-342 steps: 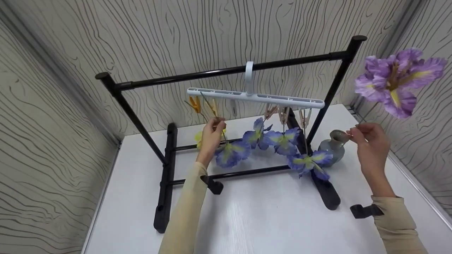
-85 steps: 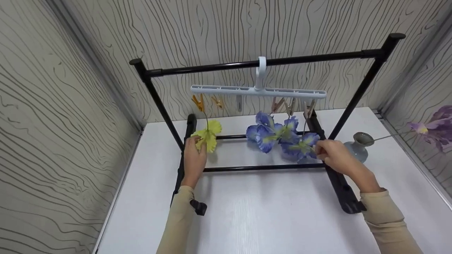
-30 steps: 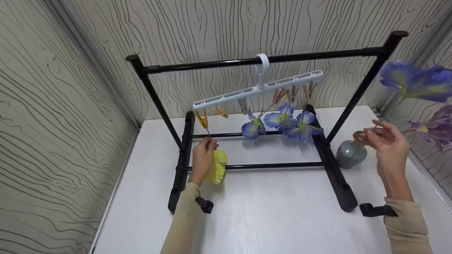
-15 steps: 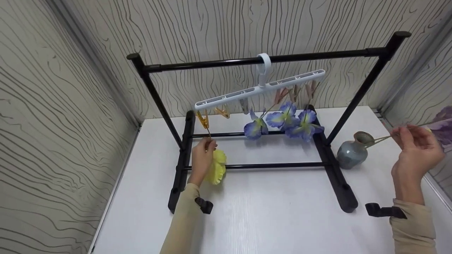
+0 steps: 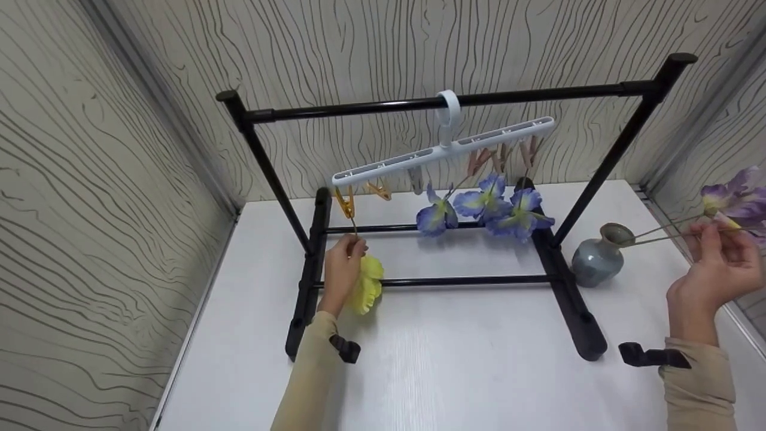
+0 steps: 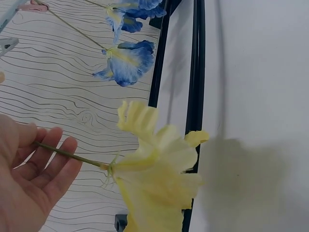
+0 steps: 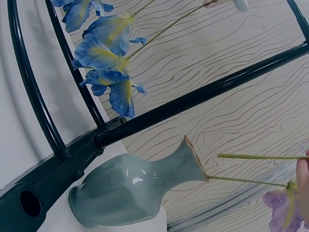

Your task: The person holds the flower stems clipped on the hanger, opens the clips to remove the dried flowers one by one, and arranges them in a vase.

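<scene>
My left hand (image 5: 342,269) pinches the stem of a yellow artificial flower (image 5: 369,284), its upper end at an orange clothespin (image 5: 345,202) on the pale hanger (image 5: 392,169). At the right, my right hand (image 5: 721,263) pinches a thin green flower stem (image 7: 260,156); its bloom lies outside the views. That stem's lower end is close to the mouth of a grey-blue vase (image 5: 598,260); in the right wrist view it looks just outside the rim. A purple flower (image 5: 733,191) leans rightward out of the vase. Several blue flowers (image 5: 435,218) hang from pinkish clothespins (image 5: 479,161).
The black rack (image 5: 371,109) carries the tilted hanger on its top bar. Its right foot (image 5: 577,317) stands beside the vase on the white table (image 5: 455,353). A yellowish clothespin (image 5: 379,191) and a grey one (image 5: 416,179) hang without flowers. Wood-patterned walls (image 5: 149,149) enclose the table.
The purple flower, earlier in my right hand, now stands in the vase. My right hand has since carried a blue flower rightward, its stem lowered to the mouth. My left hand has moved to the yellow flower's stem.
</scene>
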`<state>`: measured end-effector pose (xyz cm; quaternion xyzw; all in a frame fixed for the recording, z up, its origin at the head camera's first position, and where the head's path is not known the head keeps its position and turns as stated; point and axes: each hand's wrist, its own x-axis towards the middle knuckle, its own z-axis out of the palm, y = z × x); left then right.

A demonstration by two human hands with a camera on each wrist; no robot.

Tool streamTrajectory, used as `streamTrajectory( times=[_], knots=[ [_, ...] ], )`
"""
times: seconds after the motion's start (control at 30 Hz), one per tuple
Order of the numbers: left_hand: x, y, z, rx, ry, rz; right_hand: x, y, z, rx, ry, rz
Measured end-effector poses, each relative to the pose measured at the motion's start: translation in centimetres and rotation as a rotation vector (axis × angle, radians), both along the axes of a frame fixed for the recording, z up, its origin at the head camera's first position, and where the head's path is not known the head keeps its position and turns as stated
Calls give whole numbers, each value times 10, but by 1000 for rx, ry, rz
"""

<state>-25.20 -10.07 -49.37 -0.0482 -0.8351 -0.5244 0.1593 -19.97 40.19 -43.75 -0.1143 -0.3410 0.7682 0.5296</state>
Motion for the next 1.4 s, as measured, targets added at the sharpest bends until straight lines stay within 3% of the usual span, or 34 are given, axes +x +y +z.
streamTrajectory(
  times=[0.27, 0.63, 1.0, 1.2, 1.4],
  knots=[
    [0, 0, -1, 4, -22, -2, -6, 8, -7, -104, -2, -2],
    [1, -1, -3, -7, 2, -15, -13, 10, -27, -97, -80, 34],
    [0, -4, -4, 18, -29, -20, -18, 6, -16, -136, -12, 5],
    [3, -3, -4, 6, -9, -26, -22, 7, -25, -136, -77, -1],
    [3, -4, -4, 17, -27, -17, -28, 6, -42, -121, -174, 80]
  ],
)
